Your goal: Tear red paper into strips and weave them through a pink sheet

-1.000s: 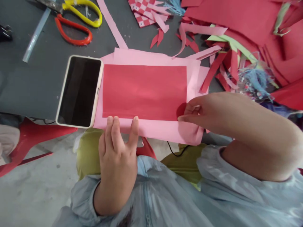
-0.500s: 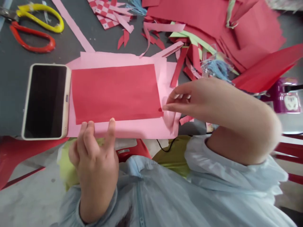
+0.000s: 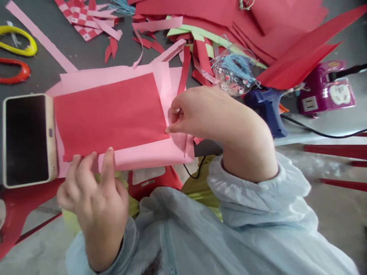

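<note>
A sheet of red paper (image 3: 111, 114) lies on larger pink paper (image 3: 143, 154) at the table's front edge. My left hand (image 3: 94, 194) has its fingers apart, their tips resting along the red sheet's near edge. At the sheet's right near corner, my right hand (image 3: 200, 112) has thumb and curled fingers pinched on the red paper. A phone (image 3: 27, 139) in a pale case lies just left of the papers.
Scissors (image 3: 21, 72) lie at the far left. A woven red-and-pink paper piece (image 3: 83, 21), cut strips (image 3: 200, 53) and stacked red sheets (image 3: 206, 13) sit behind. To the right are a bag of beads (image 3: 232, 74), a blue glue gun (image 3: 265, 109) and a purple power socket (image 3: 323, 89).
The view has swung to the right, so the papers, phone and scissors appear further left. My right thumb now presses on the red sheet's corner; my left fingers stay along its near edge.
</note>
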`<action>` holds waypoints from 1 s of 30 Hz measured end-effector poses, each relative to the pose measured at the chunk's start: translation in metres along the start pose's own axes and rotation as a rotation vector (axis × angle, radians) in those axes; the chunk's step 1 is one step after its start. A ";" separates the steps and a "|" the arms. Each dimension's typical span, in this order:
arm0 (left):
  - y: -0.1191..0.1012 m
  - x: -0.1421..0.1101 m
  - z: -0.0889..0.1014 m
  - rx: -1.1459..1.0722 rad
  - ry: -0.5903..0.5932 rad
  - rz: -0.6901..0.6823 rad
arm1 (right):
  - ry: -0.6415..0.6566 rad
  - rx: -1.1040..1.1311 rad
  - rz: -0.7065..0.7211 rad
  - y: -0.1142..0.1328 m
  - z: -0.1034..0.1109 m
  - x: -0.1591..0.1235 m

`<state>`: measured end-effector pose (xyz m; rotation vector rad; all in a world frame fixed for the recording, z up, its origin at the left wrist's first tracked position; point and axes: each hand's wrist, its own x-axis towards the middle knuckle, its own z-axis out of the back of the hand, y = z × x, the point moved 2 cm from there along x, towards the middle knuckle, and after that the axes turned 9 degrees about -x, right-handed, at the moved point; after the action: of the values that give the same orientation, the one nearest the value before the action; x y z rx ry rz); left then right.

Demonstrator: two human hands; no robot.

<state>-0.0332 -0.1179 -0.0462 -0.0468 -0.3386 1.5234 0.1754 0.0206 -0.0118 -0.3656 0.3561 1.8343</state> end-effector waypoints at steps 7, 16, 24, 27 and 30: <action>-0.024 -0.001 -0.024 -0.026 -0.036 -0.216 | -0.030 0.011 0.045 0.001 0.000 0.002; -0.045 -0.001 -0.039 0.125 -0.102 -0.238 | -0.129 0.156 -0.066 -0.025 0.023 -0.011; -0.055 0.005 -0.047 0.268 -0.068 -0.180 | -0.167 0.063 0.120 -0.005 0.012 -0.004; -0.066 0.010 -0.037 0.310 0.105 -0.137 | -0.122 0.035 0.237 0.010 0.007 0.002; -0.067 0.022 -0.018 0.280 0.306 -0.091 | -0.124 0.037 0.320 0.022 0.005 0.004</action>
<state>0.0367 -0.0971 -0.0431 -0.0423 0.1156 1.4353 0.1526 0.0198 -0.0075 -0.1743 0.3791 2.1483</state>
